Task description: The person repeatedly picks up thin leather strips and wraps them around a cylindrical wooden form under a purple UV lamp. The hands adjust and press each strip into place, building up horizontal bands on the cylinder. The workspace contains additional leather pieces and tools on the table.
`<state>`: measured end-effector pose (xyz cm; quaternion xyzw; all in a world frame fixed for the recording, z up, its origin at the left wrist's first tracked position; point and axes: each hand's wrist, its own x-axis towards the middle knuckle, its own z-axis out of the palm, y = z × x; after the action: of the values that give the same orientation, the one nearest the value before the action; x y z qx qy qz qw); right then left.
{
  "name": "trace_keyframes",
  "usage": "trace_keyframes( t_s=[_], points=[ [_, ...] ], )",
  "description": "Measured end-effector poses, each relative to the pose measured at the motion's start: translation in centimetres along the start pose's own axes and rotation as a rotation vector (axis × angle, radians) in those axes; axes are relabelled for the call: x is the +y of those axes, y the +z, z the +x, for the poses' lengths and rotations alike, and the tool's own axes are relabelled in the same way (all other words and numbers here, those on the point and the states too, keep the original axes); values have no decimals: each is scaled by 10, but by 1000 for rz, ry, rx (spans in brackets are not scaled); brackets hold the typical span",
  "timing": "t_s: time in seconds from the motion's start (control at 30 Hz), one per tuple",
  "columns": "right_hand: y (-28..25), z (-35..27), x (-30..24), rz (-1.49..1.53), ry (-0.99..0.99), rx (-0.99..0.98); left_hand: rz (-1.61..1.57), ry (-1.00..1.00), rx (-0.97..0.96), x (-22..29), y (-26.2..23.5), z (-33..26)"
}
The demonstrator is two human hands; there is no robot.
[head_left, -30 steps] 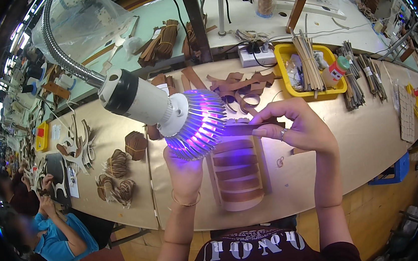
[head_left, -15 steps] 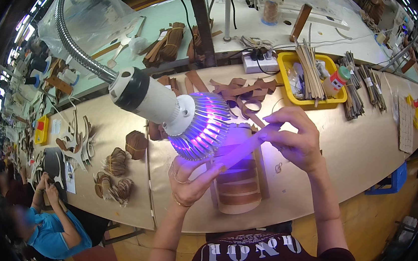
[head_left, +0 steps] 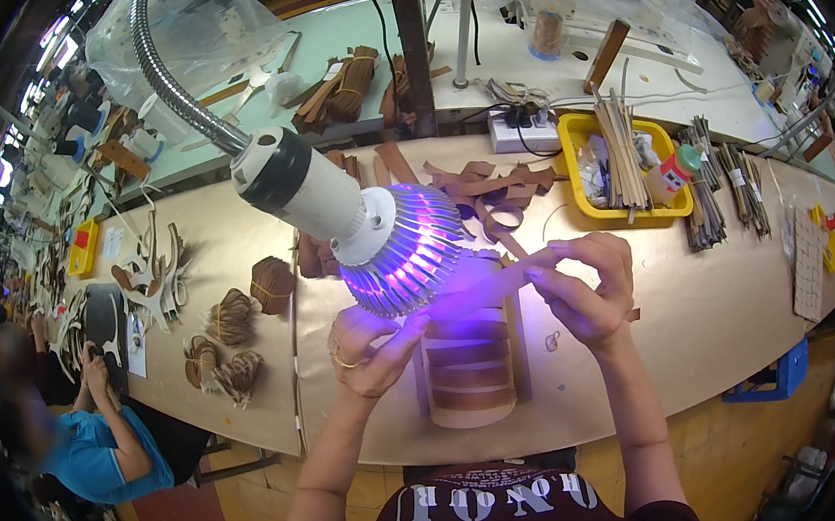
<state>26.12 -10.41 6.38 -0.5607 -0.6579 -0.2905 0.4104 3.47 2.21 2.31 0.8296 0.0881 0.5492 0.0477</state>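
Note:
A leather-like strip (head_left: 486, 292), tinted violet by the light, is stretched between my two hands beneath a lamp with a finned metal head (head_left: 402, 252). My left hand (head_left: 371, 353) pinches its left end between thumb and fingers, close under the lamp's rim. At the other end, my right hand (head_left: 591, 289) grips it with thumb and forefinger, and a short brown tip shows past the hand's right side. Below the strip lies a pale, rounded panel (head_left: 473, 416) with several brown strips (head_left: 471, 378) across it, one above another. The lamp hides part of the panel's upper left.
Loose brown strips (head_left: 501, 187) lie tangled behind my hands. A yellow basket (head_left: 625, 218) holds thin sticks and a bottle (head_left: 673, 174). Tied strip bundles (head_left: 230, 319) sit at left. A white power strip (head_left: 524, 135) stands at the back. Another person (head_left: 114, 450) sits at far left.
The right hand has lowered slightly, its fingers folding closer, with the strip's tip now showing beside it. The left hand has shifted slightly left. The strip stays held between both.

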Motion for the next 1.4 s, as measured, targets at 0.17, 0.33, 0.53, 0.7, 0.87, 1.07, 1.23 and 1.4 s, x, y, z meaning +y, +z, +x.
trace_keyframes(
  t_s=[0.17,0.33,0.53,0.7,0.87,1.07,1.23,1.4],
  points=[
    [19,-15,1,-51,-23,78,-10,-46,-8,-5,-3,-10],
    [37,-27,6,-133,-117,67,16,-150,61,-21,4,-20],
    [51,-28,0,-223,-236,149,87,-82,69,-34,-4,-29],
    [52,-20,-11,-280,-274,162,201,-95,110,-30,-16,-28],
    [51,-10,-19,-237,-349,183,230,-115,136,-24,-27,-27],
    [42,-6,-26,-229,-355,126,263,-113,131,-18,-34,-26],
    [43,-7,-26,-226,-312,132,252,-116,111,-14,-35,-25],
    [36,-15,-17,-261,-258,91,194,-87,67,-11,-26,-23]
  ],
)
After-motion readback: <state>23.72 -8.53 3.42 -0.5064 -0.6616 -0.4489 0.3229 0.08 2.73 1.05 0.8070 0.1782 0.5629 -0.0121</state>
